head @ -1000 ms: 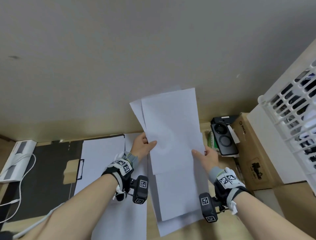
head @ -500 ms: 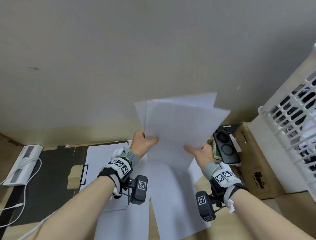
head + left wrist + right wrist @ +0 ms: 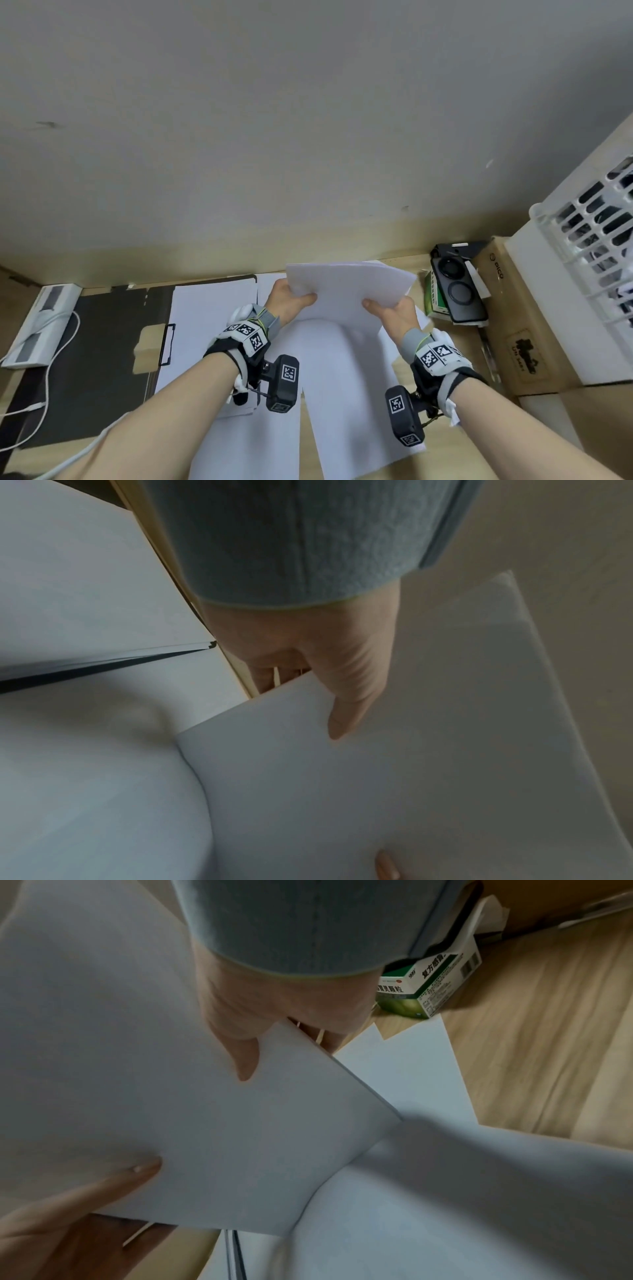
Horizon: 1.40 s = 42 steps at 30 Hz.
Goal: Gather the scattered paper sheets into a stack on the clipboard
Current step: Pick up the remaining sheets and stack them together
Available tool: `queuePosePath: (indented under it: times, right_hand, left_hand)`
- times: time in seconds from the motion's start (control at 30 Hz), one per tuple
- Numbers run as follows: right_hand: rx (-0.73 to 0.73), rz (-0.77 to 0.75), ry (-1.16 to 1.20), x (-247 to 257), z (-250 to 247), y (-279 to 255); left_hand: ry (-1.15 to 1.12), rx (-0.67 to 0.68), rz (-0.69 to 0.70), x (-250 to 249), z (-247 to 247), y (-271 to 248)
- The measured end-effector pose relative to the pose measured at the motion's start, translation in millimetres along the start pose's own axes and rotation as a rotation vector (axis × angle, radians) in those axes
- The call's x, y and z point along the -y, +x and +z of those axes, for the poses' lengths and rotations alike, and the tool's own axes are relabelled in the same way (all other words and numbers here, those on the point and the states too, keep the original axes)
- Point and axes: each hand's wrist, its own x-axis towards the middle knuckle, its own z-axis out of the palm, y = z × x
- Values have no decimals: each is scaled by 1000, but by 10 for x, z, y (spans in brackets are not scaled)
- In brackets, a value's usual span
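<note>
I have both hands on a small bundle of paper sheets [image 3: 346, 291], lifted off the wooden surface [image 3: 404, 356]. My left hand [image 3: 287, 301] pinches its left edge, thumb on top and fingers beneath; my right hand [image 3: 394, 313] pinches the right edge the same way. The bundle sags between them and hangs over two more loose sheets [image 3: 342, 394] lying flat below. To the left, the clipboard [image 3: 205, 329] lies on a black mat [image 3: 99, 356], a sheet already on it, its clip [image 3: 166, 344] on the left side. On the right, a green medicine box [image 3: 431, 988] carries "999" and Chinese characters. Beside it a brown carton [image 3: 513, 329] shows "pico" on its edge; its dark stamp I cannot read.
</note>
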Motion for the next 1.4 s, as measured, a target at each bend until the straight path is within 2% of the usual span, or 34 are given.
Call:
queuePosePath:
  times: [0.17,0.33,0.53,0.67,0.73,0.87,1.03,1.1,1.2,1.33,1.4]
  right_hand:
    - [-118,20,89,-11,25,65]
    - [-83,69,43,-96,-4,47]
    - [-143,36,65,-89,-68,27]
    - [-122,66,24,-166,-108,28]
    - [-79,131,-42,-298,-139,21]
    - [-6,295,-191,-772,-253,45]
    - [-52,333,-598,-1253,-304,-35]
    - [-42,357,-575,-1287,-267,-123]
    - [-10,366,-664,-1284,-185,-188]
    - [110,332,-683,-1312,-143,-225]
    - [121,269,-711,-1281,-197,-214]
  left_hand:
    - [-64,14,21,-48,69,-4]
    - [-43,94,-48,27,144,5]
    - [-64,113,-47,105,140,-55]
    - [56,288,-107,181,132,-136]
    - [148,319,-158,299,143,-152]
    - [243,225,-282,588,94,-213]
    - [424,120,-517,989,-86,-328]
    - [469,139,-554,1132,-124,-369]
    - [503,169,-596,1207,-142,-434]
    - [483,95,-619,1321,-138,-395]
    - [445,58,-624,1339,-119,-356]
